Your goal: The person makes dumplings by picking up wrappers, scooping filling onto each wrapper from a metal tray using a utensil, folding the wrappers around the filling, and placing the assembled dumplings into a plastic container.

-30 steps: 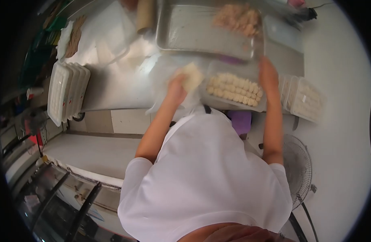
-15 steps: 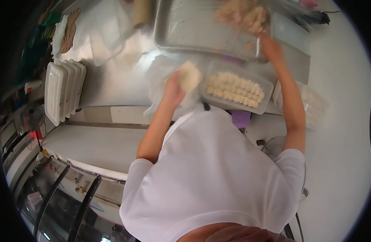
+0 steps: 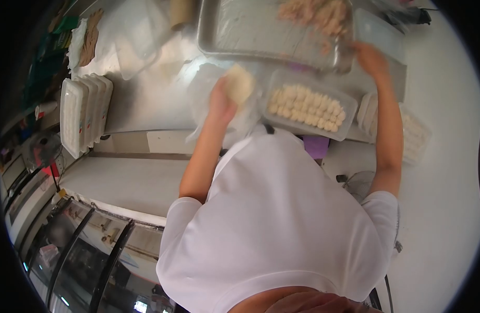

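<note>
My left hand (image 3: 220,101) is closed on a pale, thin dumpling wrapper (image 3: 240,83), held over a crumpled sheet of clear plastic (image 3: 200,86); I cannot tell whether it is one wrapper or a stack. Beyond it lies a large metal tray (image 3: 250,44) with a heap of pinkish minced filling (image 3: 321,18) at its far right. My right hand (image 3: 372,60) is at the tray's right near corner, fingers curled and smeared by motion, and what they hold cannot be made out. Between my hands, a clear plastic container (image 3: 348,122) holds rows of small pale dumplings (image 3: 305,107).
Several lidded white containers (image 3: 86,115) stand on edge at the left. More filled containers (image 3: 415,133) sit past my right forearm. A cardboard roll (image 3: 181,13) and clear plastic lids (image 3: 138,49) lie at the back left of the metal table (image 3: 140,104).
My right hand has shifted slightly right and up, along the tray's corner. My left hand, still gripping the wrapper, has moved a little left and up. The view has shifted slightly.
</note>
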Tool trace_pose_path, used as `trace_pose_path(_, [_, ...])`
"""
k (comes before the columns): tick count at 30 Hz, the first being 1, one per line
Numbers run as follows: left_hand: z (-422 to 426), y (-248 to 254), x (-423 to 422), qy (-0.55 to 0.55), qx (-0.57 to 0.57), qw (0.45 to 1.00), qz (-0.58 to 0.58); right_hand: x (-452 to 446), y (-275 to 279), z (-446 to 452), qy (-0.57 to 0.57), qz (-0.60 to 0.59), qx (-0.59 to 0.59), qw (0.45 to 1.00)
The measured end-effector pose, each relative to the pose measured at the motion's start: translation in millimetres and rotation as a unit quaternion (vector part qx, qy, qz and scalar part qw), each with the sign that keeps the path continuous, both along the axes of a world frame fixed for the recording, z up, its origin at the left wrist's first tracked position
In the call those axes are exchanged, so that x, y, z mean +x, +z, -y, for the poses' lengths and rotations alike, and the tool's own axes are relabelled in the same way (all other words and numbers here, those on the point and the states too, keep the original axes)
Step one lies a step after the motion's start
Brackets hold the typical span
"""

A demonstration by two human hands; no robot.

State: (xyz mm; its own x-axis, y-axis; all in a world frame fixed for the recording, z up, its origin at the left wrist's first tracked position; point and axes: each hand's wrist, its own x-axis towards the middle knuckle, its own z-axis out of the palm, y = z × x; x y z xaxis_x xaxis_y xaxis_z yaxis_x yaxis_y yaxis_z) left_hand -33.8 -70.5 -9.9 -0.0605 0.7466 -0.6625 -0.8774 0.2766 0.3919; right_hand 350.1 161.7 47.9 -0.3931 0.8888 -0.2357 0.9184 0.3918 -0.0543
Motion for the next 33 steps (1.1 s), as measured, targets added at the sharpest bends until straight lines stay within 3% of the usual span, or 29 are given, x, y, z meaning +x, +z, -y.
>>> trace_pose_path(1, [2,-6,0,0.005,-0.008,1.0,0.007,3,-1,1,-0.018,0.072,0.046,0.996])
trace_pose_path(5, [7,-8,3,-0.004,-0.008,1.0,0.014,2,9,17,0.01,0.06,-0.01,0.998])
trace_pose_path(7, [8,-14,5,-0.007,-0.003,1.0,0.016,-5,5,30,0.033,-0.046,-0.066,0.996])
trace_pose_path(17, [2,-8,20,0.0,0.02,0.999,0.027,-21,21,28,0.07,-0.147,-0.161,0.973])
trace_pose_path(19, [1,-12,20,0.003,0.035,0.998,0.053,-25,31,27,-0.043,-0.201,-0.299,0.932])
trace_pose_path(20, [0,-15,20,0.004,0.046,0.996,0.079,-22,28,27,-0.042,-0.2,-0.297,0.933])
trace_pose_path(22, [-2,-18,23,-0.002,0.04,0.997,0.066,-18,23,31,0.025,-0.159,-0.044,0.986])
trace_pose_path(23, [-1,-19,24,-0.01,0.03,0.998,0.052,-16,21,30,0.023,-0.16,-0.044,0.986])
trace_pose_path(25, [0,-13,31,-0.017,0.01,0.999,0.032,-27,29,32,0.035,-0.001,-0.002,0.999])
trace_pose_path(26, [-2,-10,34,-0.02,-0.006,1.0,0.015,-35,28,33,0.03,-0.002,-0.001,1.0])
trace_pose_path(28, [-2,-6,37,-0.027,-0.003,1.0,0.013,-53,26,35,0.069,0.114,-0.04,0.99])
trace_pose_path(33, [3,-12,29,-0.017,0.023,0.999,0.016,-68,28,35,0.083,0.026,-0.063,0.994])
